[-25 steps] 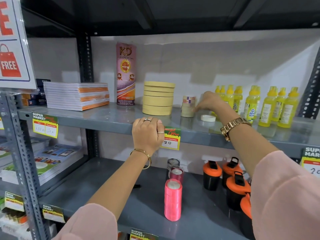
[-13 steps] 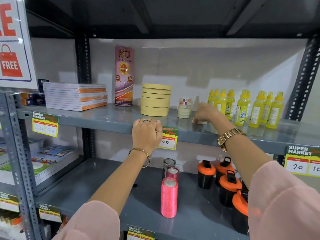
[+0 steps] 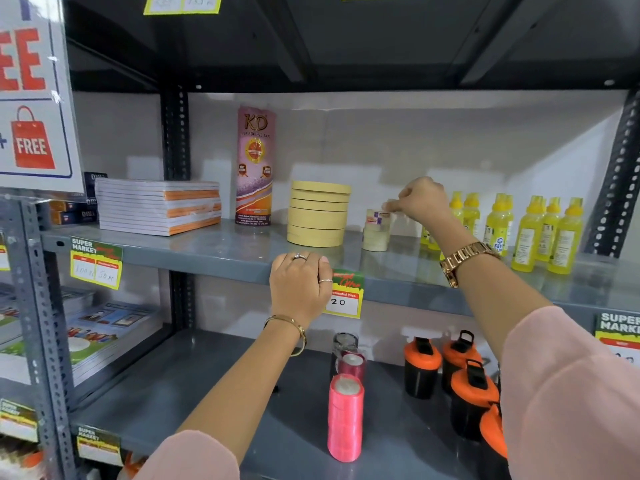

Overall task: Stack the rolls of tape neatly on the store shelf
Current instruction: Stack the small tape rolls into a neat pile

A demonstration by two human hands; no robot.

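On the grey middle shelf [image 3: 214, 251], a short stack of small clear tape rolls [image 3: 376, 230] stands between a taller stack of tan masking tape rolls [image 3: 318, 213] on its left and a group of yellow glue bottles [image 3: 530, 233] on its right. At the top of the small stack, the right hand [image 3: 423, 198] pinches a clear roll between thumb and fingertips [image 3: 388, 206]; whether that roll already rests on the ones below or is just above them cannot be told. A gold watch [image 3: 465, 263] sits on that wrist. The left hand [image 3: 300, 289] holds nothing: its fingers curl over the shelf's front edge, just beside a price tag [image 3: 343, 296] marked 20. Further left on the same shelf stand a tall KD tape package [image 3: 255, 166], upright against the back wall, and a pile of notebooks [image 3: 157, 206]. On the shelf below are a pink ribbon spool [image 3: 345, 417], a dark red spool behind it, and several orange-lidded black bottles [image 3: 450, 372]. A sign reading FREE [image 3: 33, 140] hangs at the upper left.
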